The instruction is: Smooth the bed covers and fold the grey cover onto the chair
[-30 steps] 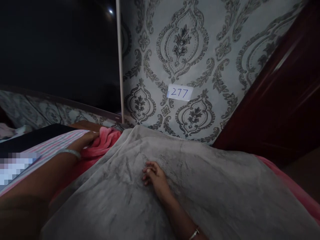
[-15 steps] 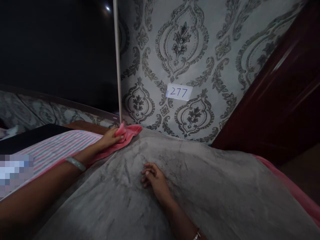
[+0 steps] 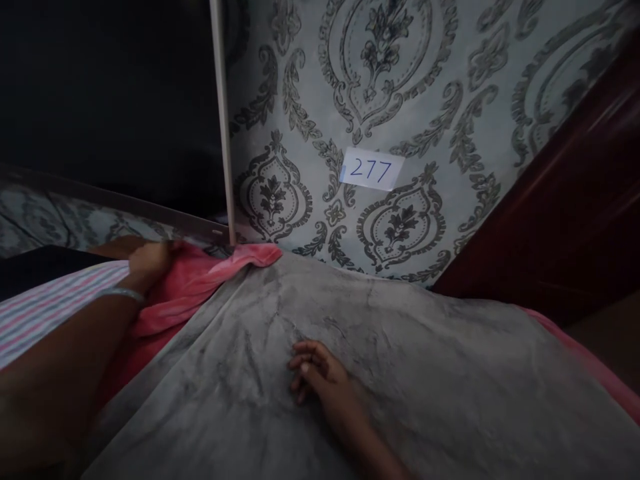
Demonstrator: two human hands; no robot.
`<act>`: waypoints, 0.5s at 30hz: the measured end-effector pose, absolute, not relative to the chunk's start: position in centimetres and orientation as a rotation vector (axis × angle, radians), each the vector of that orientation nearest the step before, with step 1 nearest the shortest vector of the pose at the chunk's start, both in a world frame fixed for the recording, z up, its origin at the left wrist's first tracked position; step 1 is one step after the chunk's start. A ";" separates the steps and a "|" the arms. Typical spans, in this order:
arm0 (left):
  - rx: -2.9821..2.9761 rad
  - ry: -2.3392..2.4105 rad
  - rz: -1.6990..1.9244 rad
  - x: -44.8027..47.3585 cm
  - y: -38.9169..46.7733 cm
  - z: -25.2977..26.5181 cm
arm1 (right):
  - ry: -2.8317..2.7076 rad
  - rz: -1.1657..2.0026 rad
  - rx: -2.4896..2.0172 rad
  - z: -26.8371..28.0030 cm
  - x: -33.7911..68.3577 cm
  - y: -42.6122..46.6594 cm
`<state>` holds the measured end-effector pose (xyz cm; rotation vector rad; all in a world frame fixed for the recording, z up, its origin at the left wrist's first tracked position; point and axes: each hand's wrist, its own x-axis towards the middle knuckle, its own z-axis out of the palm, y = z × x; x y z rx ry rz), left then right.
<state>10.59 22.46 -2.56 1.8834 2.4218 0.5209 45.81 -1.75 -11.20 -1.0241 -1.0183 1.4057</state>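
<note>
A grey plush blanket (image 3: 400,347) covers most of the surface in front of me, with pink plush fabric (image 3: 195,280) showing along its left edge and at the far right. At the far left side, my left hand (image 3: 153,259) is closed on the pink fabric, which is drawn up in folds beside the wrist. Its fingertips are partly hidden. My right hand (image 3: 317,370) is over the middle of the grey blanket, holding nothing, with fingers loosely bent and apart. Whether it touches the blanket I cannot tell.
A striped cloth (image 3: 60,303) lies to the left beside a dark surface (image 3: 43,267). A large black screen (image 3: 110,107) stands at the back left. Behind is a patterned wall (image 3: 310,100) with a paper label (image 3: 373,169) reading 277. A dark red panel (image 3: 565,213) slants at the right.
My left hand has moved left with the pink fabric, spreading more of it over the striped cloth. My right hand has stayed nearly in place. The view has shifted slightly.
</note>
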 end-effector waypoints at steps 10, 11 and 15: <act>1.825 2.414 0.322 9.5 25.2 -3.6 | -1.018 1.421 -1.062 -11.0 45.9 -1.9; 1.836 2.413 0.322 9.8 25.3 -3.7 | -1.020 1.422 -1.063 -11.0 45.9 -1.9; 1.829 2.418 0.309 10.9 25.5 -4.6 | -1.015 1.428 -1.060 -11.0 46.0 -1.9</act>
